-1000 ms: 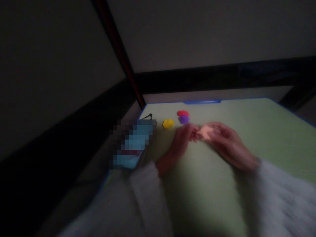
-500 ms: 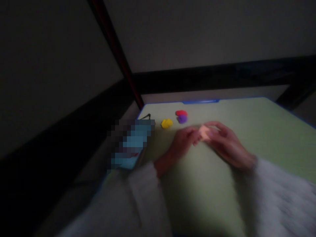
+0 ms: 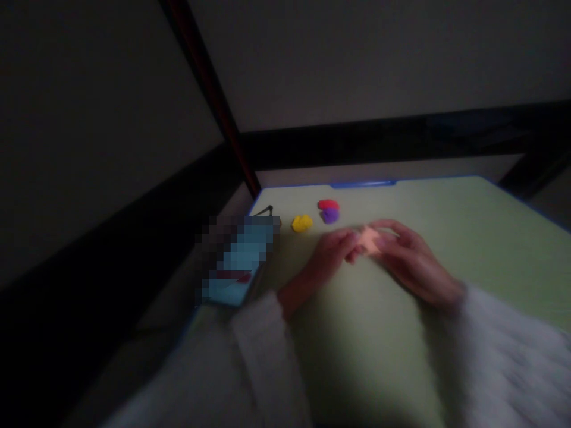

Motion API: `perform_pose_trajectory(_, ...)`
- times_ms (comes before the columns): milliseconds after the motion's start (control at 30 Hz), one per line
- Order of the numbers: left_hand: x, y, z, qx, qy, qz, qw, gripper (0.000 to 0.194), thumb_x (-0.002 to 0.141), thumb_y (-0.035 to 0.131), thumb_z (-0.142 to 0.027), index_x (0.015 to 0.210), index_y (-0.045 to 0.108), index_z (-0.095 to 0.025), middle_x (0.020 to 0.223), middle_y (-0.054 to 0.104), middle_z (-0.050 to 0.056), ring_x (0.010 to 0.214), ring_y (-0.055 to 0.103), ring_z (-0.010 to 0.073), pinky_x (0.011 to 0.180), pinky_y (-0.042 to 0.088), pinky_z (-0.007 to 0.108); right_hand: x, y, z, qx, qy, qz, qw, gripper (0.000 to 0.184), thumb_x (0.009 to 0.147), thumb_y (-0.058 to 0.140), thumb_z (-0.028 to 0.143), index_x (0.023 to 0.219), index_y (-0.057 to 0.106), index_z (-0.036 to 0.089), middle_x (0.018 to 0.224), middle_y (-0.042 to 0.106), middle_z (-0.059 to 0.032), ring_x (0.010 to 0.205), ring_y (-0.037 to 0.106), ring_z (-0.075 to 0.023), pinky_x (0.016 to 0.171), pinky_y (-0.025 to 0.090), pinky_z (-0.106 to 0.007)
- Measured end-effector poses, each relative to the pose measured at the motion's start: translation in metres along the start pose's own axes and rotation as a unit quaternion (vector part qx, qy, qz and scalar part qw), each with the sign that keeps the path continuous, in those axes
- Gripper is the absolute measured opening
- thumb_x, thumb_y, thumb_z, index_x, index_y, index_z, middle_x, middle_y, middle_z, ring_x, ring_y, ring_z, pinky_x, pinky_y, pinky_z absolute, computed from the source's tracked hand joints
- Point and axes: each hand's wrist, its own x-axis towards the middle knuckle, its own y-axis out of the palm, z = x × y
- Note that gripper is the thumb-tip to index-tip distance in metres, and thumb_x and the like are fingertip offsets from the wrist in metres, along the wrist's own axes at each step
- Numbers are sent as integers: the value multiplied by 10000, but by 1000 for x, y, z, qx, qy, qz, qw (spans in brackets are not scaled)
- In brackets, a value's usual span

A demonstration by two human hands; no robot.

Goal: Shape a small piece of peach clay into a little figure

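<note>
A soft peach-coloured lump of modelling clay (image 3: pixel 369 241) is held up between my two hands over the table. My right hand (image 3: pixel 413 261) grips its right side, with the thumb in front and the fingers curved behind. On the left, my left hand (image 3: pixel 330 252) pinches the lump's edge with thumb and curled fingers. Beyond the hands lie a yellow clay lump (image 3: pixel 302 223), a purple clay lump (image 3: pixel 330 215) and a red clay piece (image 3: pixel 329 204). The purple one touches the red one. Dim light and blur hide the clay's finer shape.
The pale green tabletop (image 3: pixel 468 238) has a blue rim and a blue strip (image 3: pixel 363 183) at its far edge. At the left edge lies a pixelated light-blue flat object (image 3: pixel 243 255). A wall rises behind the table.
My left hand has lowered slightly and its thumb and fingers have closed in on the clay's left edge. My right hand keeps its hold. The view has shifted a little.
</note>
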Motion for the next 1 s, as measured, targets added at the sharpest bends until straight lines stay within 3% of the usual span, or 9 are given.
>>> perform_pose_trajectory(267,-1,3,-1,2,-32,42,999,301,736,532,-438,664,524,-145,592,508,-11,548,448,87,550,339,237,1,0,-1,4,-8,-14,1000,308,637,753,176,904,603,216,804,712,8,681,636,-99,681,471,-225)
perform_pose_trajectory(633,-2,2,0,-5,-28,45,999,303,785,490,-409,716,582,-129,605,524,-5,572,459,91,577,351,235,-2,3,2,0,20,34,999,318,631,741,162,898,578,220,782,699,21,717,657,-132,708,474,-258)
perform_pose_trajectory(800,-1,3,-3,-11,-27,-7,1000,313,781,490,-430,666,544,-144,580,525,-10,543,453,89,560,353,235,-1,3,1,-1,-2,1,1000,355,600,773,169,890,575,224,784,699,23,723,650,-127,701,477,-250)
perform_pose_trajectory(1000,-1,1,-2,28,-26,-10,999,239,706,616,-370,652,566,-143,627,565,-4,599,497,102,585,368,235,2,2,-1,-35,-6,-59,998,385,549,811,187,863,594,233,734,671,45,678,625,-116,717,477,-277)
